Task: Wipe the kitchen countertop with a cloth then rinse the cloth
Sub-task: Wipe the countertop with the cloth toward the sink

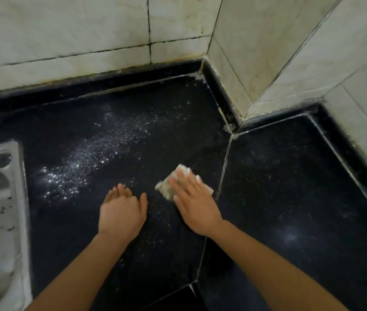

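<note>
Right hand (195, 203) is flat on the cloth (166, 188), palm down. Its fingers (189, 182) are straight and slightly spread, pressing the cloth onto the counter (290, 187), not curled round it. The cloth is small, pale and crumpled. It sits mid-counter just left of the seam (225, 169) between the two black slabs, with its edges sticking out past the fingertips and the thumb side.

Left hand (122, 212) is palm down on bare counter, just left of the right hand and not touching the cloth. Its fingers (119, 193) are together, the thumb is apart, and it holds nothing.

A band of white specks (92, 158) runs diagonally across the counter beyond the left hand. I can't tell whether they are powder or droplets. The steel sink (10, 176) is at the left edge, with dark debris in the basin. Stained tiled wall (88, 41) stands behind, forming a corner at upper right.
</note>
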A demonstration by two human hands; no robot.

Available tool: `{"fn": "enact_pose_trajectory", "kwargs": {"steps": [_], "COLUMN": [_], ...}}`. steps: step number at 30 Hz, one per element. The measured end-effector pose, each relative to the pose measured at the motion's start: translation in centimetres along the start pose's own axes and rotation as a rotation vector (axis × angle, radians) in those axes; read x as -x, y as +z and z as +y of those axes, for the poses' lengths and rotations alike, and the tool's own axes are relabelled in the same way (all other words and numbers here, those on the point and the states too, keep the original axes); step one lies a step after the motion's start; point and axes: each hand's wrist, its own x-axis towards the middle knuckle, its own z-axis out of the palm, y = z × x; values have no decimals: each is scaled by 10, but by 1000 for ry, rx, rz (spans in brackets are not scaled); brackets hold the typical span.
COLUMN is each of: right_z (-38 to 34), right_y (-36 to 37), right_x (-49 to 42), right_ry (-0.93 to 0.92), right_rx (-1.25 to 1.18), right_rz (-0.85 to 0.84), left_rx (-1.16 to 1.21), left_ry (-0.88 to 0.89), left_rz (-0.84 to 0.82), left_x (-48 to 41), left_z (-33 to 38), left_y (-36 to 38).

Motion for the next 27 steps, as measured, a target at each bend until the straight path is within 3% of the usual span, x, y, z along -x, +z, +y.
{"fn": "enact_pose_trajectory", "kwargs": {"steps": [3,5,8,10,12,17,21,23,25,27], "right_z": [28,60,101,101,75,2,15,39,64,80], "right_y": [-10,-22,-41,-43,-33,-3,-5,-15,-27,-36], "right_x": [11,0,-28,-48,-63,-34,-11,-23,-46,-71], "right_ry": [-295,-298,178,527,624,83,-269,-245,-53,130], "right_rx": [66,103,35,-44,-79,16,125,144,80,61], "right_rz": [-92,-58,116,120,130,78,-40,-49,2,69], "left_rx": [-10,-14,-9,8,21,-42,50,174,275,327], "left_ry": [13,19,26,30,32,33,104,101,114,89], "left_rz": [-1,-2,5,2,9,-32,-3,68,161,152], "left_x": [-2,-3,-3,-3,-5,-3,-12,-31,-59,-92], "left_z": [-1,-3,-6,-7,-7,-4,-15,-28,-44,-63], "left_y": [-1,2,4,4,4,3,-14,-36,-50,-56]}}
